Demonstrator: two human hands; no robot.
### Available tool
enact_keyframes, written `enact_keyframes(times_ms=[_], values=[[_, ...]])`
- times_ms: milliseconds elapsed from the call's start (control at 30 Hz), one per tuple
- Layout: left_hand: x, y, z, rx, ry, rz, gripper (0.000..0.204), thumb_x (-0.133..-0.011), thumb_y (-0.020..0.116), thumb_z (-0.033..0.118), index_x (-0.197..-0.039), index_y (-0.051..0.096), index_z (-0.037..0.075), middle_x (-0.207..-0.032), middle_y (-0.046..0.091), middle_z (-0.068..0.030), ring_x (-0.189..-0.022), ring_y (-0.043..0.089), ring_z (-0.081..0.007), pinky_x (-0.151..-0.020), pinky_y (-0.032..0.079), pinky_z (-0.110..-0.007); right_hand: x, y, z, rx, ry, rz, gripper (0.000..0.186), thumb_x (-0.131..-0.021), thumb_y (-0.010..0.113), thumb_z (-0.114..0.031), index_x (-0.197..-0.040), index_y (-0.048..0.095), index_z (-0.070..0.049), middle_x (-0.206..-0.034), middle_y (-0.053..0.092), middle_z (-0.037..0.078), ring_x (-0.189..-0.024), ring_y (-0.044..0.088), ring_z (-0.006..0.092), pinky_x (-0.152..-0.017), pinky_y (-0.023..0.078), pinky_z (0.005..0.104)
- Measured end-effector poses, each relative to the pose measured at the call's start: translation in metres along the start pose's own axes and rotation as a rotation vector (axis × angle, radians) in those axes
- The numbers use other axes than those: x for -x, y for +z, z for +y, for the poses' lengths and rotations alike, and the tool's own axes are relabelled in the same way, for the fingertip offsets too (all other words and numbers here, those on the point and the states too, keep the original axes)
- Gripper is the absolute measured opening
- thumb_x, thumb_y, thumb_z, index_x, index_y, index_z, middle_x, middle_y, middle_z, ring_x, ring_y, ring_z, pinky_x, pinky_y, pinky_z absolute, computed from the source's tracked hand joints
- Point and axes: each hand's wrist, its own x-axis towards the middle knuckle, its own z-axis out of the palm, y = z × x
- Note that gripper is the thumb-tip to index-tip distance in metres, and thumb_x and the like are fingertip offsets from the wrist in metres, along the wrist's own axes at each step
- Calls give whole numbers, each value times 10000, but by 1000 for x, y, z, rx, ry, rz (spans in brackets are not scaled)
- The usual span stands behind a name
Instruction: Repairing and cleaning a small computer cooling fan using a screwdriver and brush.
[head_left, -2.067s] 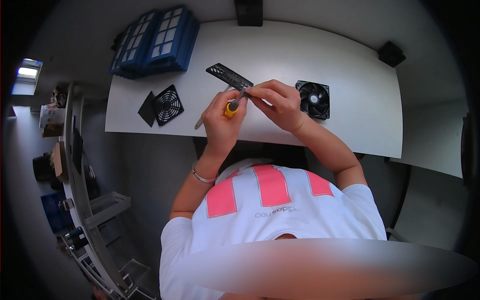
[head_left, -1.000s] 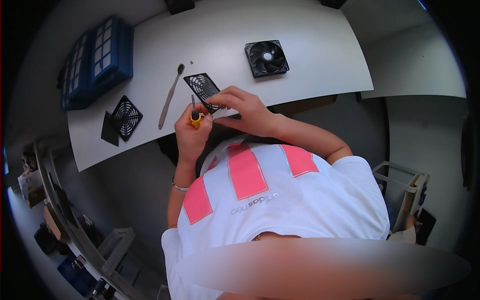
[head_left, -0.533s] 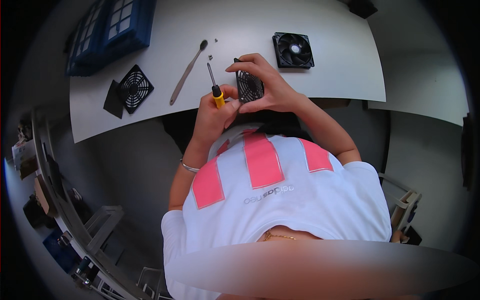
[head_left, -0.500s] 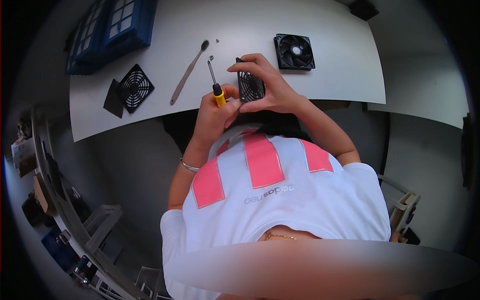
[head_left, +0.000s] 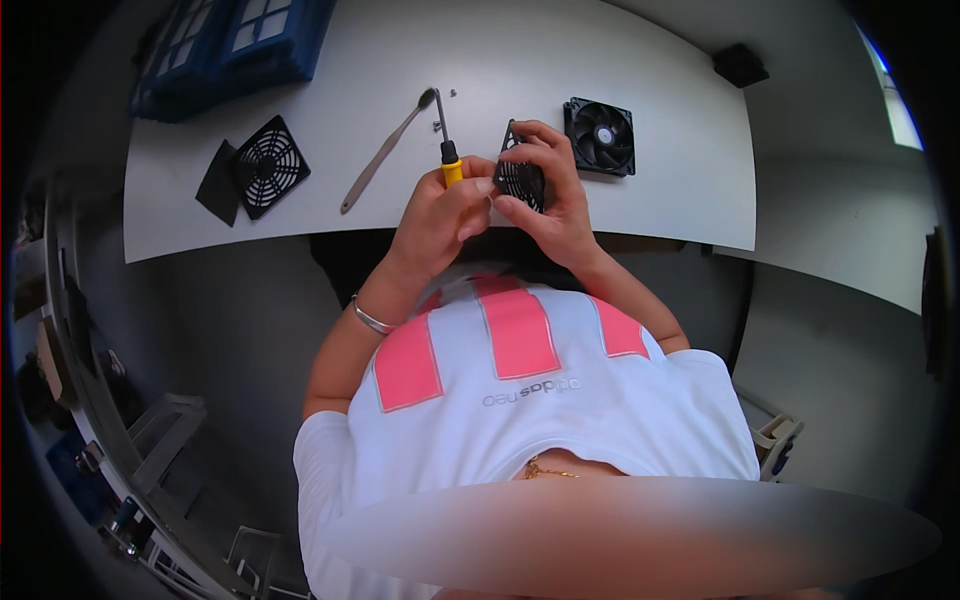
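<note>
My left hand point(head_left: 440, 220) is closed round the yellow handle of a screwdriver point(head_left: 453, 168), its shaft pointing up and away from me. The thumb and fingertips of that hand also reach the near left edge of a black fan grille point(head_left: 519, 180). My right hand point(head_left: 556, 200) grips the grille, tilted, over the table's near edge. Small screws point(head_left: 437, 127) lie beside the screwdriver's shaft, with another farther back. A toothbrush point(head_left: 385, 155) with a dark head and greyish handle lies to the left. The black square cooling fan point(head_left: 600, 137) rests to the right of my hands.
On the left of the white table point(head_left: 330, 225) lie a second black fan grille point(head_left: 270, 166) and a thin dark square sheet point(head_left: 217, 185) partly under it. Blue bins point(head_left: 235, 60) stand at the far left. Another pale surface point(head_left: 830, 265) adjoins at the right.
The view has shifted a little. My right fingers have closed in over the grille, which is tilted more steeply. The screwdriver has swung more upright in my left hand.
</note>
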Motion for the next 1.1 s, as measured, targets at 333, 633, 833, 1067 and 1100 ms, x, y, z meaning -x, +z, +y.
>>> enact_keyframes(times_ms=[333, 633, 833, 1067, 1100], values=[[-1, -8, -2, 237, -31, -22, 201, -934, 564, 164, -1093, 563, 40, -739, 558, 9, -451, 390, -15, -495, 360, -182, -3, 7, 3, -33, -56, -103, 465, -800, 732, -114, -1251, 622, -97, -1420, 412, 180, -1333, 427, 339, -1098, 344, 433], [12, 0, 8, -497, 261, 207, 267, -1007, 517, 219, -1194, 554, 33, -844, 575, -39, -542, 442, -37, -515, 365, -193, -13, 5, -10, -429, 309, 10, 429, -933, 608, -134, -1356, 561, -84, -1447, 451, 106, -1303, 464, 228, -1107, 348, 366], [23, -8, 5, -1058, 579, 264, 305, -1010, 525, 117, -1307, 563, 59, -942, 614, -61, -603, 493, -61, -556, 414, -225, -24, -1, -19, -917, 623, 80, 468, -993, 514, -187, -1439, 458, -58, -1340, 565, 93, -1167, 594, 184, -950, 498, 311], [26, -4, 14, -1105, 663, 256, 290, -981, 570, 88, -1266, 602, 46, -961, 621, -96, -729, 581, -151, -650, 470, -273, -24, 1, -25, -991, 659, 56, 498, -1016, 466, -217, -1486, 378, -76, -1402, 522, 117, -1189, 594, 220, -934, 522, 371], [28, -3, 14, -1097, 630, 257, 290, -976, 574, 85, -1262, 605, 47, -965, 623, -104, -764, 592, -171, -675, 477, -282, -24, 1, -25, -991, 659, 54, 498, -1016, 466, -217, -1486, 378, -76, -1402, 522, 117, -1189, 594, 220, -934, 522, 371]])
